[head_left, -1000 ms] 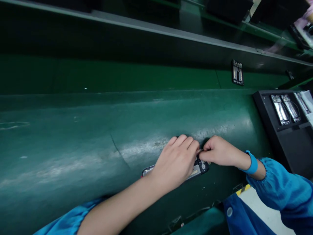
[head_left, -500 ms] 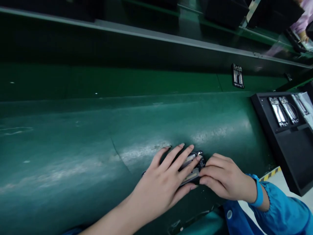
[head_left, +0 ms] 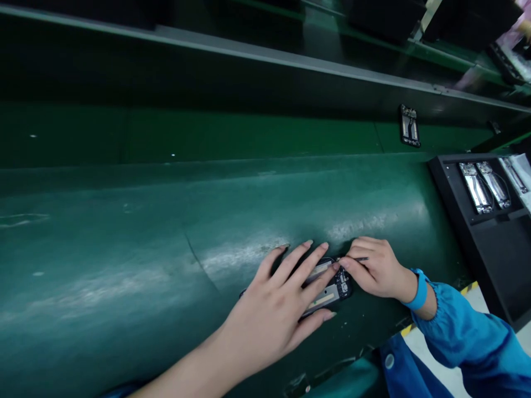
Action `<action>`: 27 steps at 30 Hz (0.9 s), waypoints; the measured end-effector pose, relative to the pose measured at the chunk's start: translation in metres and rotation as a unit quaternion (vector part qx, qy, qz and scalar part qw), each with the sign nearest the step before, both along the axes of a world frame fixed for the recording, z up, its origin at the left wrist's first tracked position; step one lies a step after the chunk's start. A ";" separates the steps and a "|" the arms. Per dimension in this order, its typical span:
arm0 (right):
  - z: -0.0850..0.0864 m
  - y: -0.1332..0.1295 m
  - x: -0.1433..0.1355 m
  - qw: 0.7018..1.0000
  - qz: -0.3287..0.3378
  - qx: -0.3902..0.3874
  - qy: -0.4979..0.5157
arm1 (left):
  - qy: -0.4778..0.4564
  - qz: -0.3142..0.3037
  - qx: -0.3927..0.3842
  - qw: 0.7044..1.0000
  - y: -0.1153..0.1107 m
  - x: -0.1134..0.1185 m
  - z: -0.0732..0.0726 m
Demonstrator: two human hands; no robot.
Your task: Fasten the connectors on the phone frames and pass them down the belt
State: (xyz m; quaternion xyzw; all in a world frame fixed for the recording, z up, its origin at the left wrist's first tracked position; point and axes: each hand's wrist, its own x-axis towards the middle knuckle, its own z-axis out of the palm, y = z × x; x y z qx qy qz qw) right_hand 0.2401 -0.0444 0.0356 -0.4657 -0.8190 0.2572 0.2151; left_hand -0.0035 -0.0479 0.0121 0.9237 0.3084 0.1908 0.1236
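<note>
An opened phone-like device [head_left: 327, 297] lies on the green mat, its circuit board end pointing right. Spread over the device, my left hand [head_left: 284, 298] has its fingers apart and covers much of it. My right hand [head_left: 370, 266] is at the device's upper right corner, thumb and fingers pinched on a thin dark tool [head_left: 360, 258]. The tool's tip is hidden near my left fingertip.
A black tray [head_left: 460, 232] at the right holds several opened devices [head_left: 476, 190]. Another opened device [head_left: 410, 126] lies farther back on the green surface. A metal rail [head_left: 249, 54] crosses the back; part of a person shows at top right.
My right hand has moved up from the device's right edge to its upper corner, and the thin tool now shows. My left hand has stayed over the device.
</note>
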 end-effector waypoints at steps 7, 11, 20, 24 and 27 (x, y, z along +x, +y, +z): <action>-0.003 -0.003 -0.002 0.999 -0.007 0.020 -0.030 | 0.004 -0.003 -0.011 1.000 0.000 -0.001 0.000; -0.003 -0.003 -0.004 0.999 -0.032 0.006 -0.015 | 0.000 0.001 -0.017 1.000 -0.001 0.000 0.000; 0.019 0.011 -0.002 0.967 -0.059 -0.190 0.160 | -0.002 0.009 -0.038 0.999 0.005 -0.001 0.012; 0.026 -0.008 0.001 0.960 -0.060 -0.219 0.164 | -0.007 0.038 -0.011 0.999 -0.004 0.005 0.013; 0.030 -0.030 0.003 0.952 -0.088 -0.244 0.162 | -0.022 0.027 0.015 0.999 -0.012 0.010 0.009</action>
